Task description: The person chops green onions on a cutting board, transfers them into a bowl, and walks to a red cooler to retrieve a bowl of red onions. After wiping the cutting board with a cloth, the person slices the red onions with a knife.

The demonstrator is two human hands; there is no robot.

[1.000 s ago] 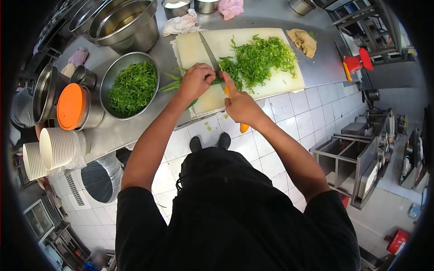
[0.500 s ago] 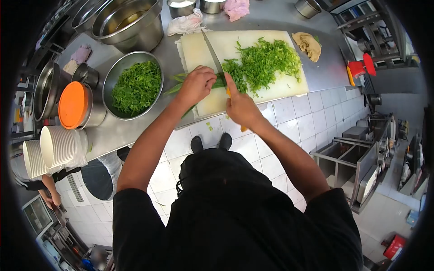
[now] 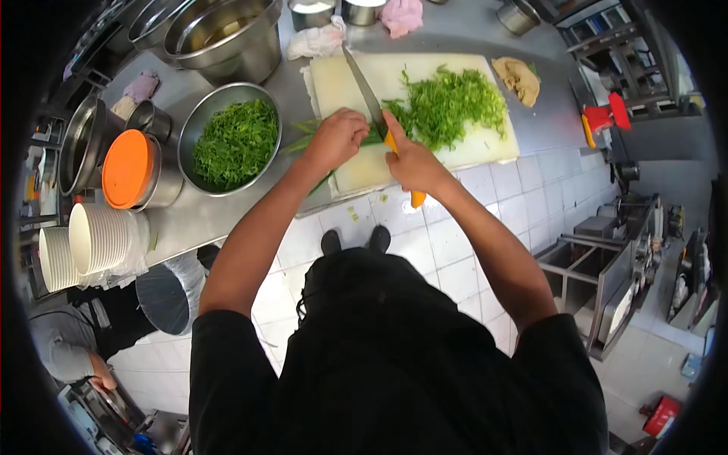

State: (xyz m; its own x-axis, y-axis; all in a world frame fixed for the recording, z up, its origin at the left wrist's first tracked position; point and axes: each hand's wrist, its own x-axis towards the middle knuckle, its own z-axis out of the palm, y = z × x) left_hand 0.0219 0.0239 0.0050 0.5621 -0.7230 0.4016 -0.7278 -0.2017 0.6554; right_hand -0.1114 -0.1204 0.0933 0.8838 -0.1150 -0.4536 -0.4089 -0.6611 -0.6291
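Observation:
My right hand point(image 3: 418, 164) is wrapped around the orange handle of a kitchen knife point(image 3: 365, 87), with the index finger stretched along the top of the blade. The blade points away from me across the white cutting board point(image 3: 331, 78). Left of it, my left hand point(image 3: 338, 139) has its fingers curled over a bunch of long scallion greens point(image 3: 302, 141), whose ends stick out leftward. Just right of the blade a heap of chopped scallion point(image 3: 455, 106) spreads over the board. A steel bowl point(image 3: 184, 152) of cut greens point(image 3: 236, 144) stands to the left.
Steel pots point(image 3: 250, 62), an orange-lidded container point(image 3: 127, 168) and stacked paper bowls point(image 3: 98, 239) line the left side. Cloths lie behind the board, and a tan cloth point(image 3: 517, 80) lies at its right. Another person point(image 3: 68, 349) is at the lower left.
The knife and my right hand have shifted slightly right, and more of the orange handle shows. My left hand stays over the greens. The other person has come further into view.

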